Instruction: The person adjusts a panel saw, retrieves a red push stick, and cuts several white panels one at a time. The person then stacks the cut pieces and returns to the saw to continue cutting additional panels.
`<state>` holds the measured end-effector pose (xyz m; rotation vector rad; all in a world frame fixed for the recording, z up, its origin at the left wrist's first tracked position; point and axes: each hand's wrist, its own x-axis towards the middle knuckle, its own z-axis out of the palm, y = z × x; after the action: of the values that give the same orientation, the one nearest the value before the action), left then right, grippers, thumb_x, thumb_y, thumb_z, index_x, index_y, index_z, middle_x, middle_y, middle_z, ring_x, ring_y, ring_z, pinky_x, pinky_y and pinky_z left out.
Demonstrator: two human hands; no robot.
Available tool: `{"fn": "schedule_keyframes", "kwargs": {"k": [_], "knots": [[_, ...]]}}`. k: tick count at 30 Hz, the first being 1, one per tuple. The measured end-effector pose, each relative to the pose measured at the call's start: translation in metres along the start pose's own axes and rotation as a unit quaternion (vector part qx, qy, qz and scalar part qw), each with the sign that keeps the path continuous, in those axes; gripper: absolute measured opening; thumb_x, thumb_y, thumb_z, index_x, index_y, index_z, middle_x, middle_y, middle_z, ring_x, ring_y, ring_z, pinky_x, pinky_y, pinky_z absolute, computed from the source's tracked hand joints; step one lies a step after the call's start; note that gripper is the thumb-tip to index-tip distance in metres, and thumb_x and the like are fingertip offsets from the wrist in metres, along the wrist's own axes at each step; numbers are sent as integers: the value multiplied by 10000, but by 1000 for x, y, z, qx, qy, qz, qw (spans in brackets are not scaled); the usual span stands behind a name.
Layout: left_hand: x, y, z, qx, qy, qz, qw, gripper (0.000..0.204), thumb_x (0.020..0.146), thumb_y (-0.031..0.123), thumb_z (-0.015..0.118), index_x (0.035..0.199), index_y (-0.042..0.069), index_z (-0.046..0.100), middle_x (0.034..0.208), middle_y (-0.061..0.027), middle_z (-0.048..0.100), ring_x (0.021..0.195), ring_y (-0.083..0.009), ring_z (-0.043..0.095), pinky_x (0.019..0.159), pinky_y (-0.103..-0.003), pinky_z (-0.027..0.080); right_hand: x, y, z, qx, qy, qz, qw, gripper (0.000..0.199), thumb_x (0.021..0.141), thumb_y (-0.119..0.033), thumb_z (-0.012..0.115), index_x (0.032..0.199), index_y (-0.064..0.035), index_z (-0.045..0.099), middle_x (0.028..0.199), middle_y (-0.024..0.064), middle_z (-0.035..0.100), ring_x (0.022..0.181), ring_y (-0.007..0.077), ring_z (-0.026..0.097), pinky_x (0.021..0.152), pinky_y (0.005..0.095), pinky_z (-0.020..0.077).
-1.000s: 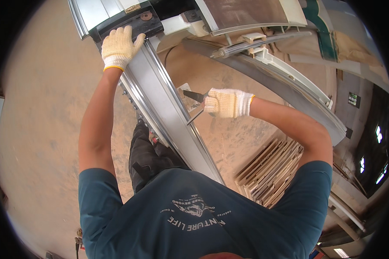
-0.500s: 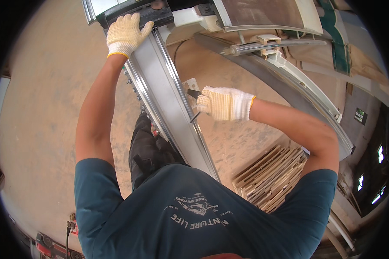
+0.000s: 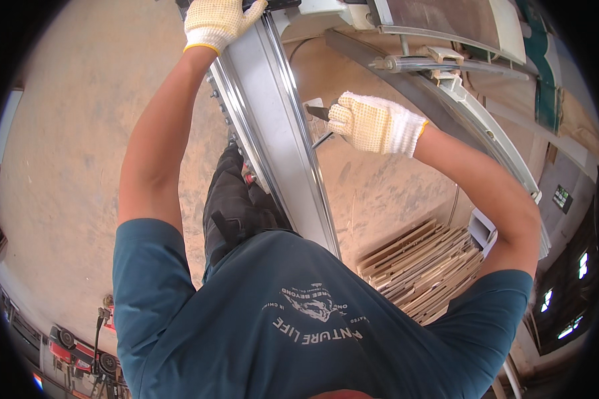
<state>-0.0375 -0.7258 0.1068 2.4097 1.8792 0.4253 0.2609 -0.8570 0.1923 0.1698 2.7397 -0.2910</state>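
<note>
At top centre, left hand (image 3: 221, 21) is resting by silvery rail (image 3: 269, 93) (fingertips cropped, can't tell grip); mid-frame, right hand (image 3: 378, 124) is gripping dark-bladed tool (image 3: 319, 113) just off the rail, nothing showing finished.

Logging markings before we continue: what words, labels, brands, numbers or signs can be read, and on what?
Dark teal fabric T-shirt: pale curved lettering around a pale emblem, partly readable; wording not copied.
Long silver metal beam: no readable text.
Red wheeled machine, lower left: any text too small to read.
</note>
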Motion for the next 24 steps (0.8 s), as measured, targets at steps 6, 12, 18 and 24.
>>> {"fn": "schedule_keyframes", "kwargs": {"k": [6, 12, 18, 24], "knots": [[0, -2, -2, -5, -5, -5, 1000, 451, 884, 486, 661, 934, 38, 681, 919, -193, 688, 924, -364, 661, 841, -497, 531, 5, -2, -4, 54, 15, 75, 996, 166, 860, -161, 649, 993, -79, 703, 1038, 69, 650, 998, 219, 643, 949, 344, 495], [-1, -1, -2, -9, 0, -8, 1000, 454, 880, 486, 659, 930, 35, 684, 917, -197, 691, 926, -369, 665, 843, -502, 533, -36, -8, 21, 140, -48, 322, 935, 142, 886, -110, 642, 1005, -97, 719, 1011, 132, 650, 1029, 337, 658, 885, 453, 554], [2, -4, 10, 15, 12, 10, 1000, 447, 891, 481, 667, 921, 36, 695, 877, -182, 690, 872, -340, 678, 793, -479, 549, -31, -27, 135, 388, -109, 549, 732, 338, 950, -299, 598, 1188, -117, 753, 1212, 204, 718, 1115, 396, 682, 1015, 474, 520], [1, -18, 33, 65, -10, 28, 997, 584, 943, 607, 597, 1105, 55, 698, 1056, -148, 719, 1012, -345, 684, 881, -488, 553, 9, -43, 227, 553, -53, 543, 630, 367, 922, -267, 577, 1187, -75, 742, 1139, 206, 742, 1110, 383, 686, 983, 439, 520]]}}
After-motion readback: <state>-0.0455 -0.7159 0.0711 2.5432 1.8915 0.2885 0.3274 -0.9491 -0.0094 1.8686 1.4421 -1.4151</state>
